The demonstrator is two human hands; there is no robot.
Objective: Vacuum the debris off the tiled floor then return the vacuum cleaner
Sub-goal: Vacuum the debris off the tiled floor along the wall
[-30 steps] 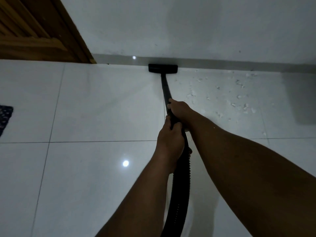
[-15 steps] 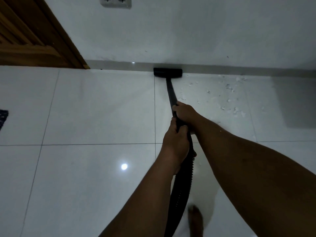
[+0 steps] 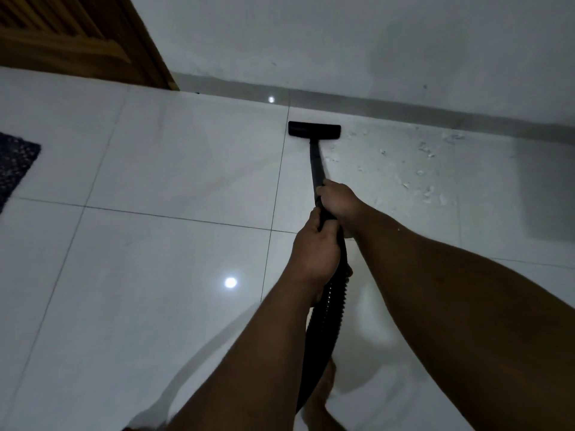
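Note:
A black vacuum floor head (image 3: 314,130) rests flat on the white tiled floor (image 3: 161,169), a short way out from the grey skirting. Its black wand (image 3: 316,164) runs back to my hands. My right hand (image 3: 337,199) grips the wand higher up; my left hand (image 3: 314,256) grips just behind it where the ribbed hose (image 3: 329,309) begins. White debris scraps (image 3: 420,172) lie scattered on the tiles to the right of the head.
A white wall (image 3: 342,42) with a grey skirting (image 3: 435,116) closes the far side. A wooden door (image 3: 62,35) stands at the top left. A dark mat (image 3: 14,163) lies at the left edge. My bare foot (image 3: 323,396) shows below the hose.
The floor head has pulled back from the skirting toward me. The view has tilted, with the mat back in sight at the left. Both hands keep their grip.

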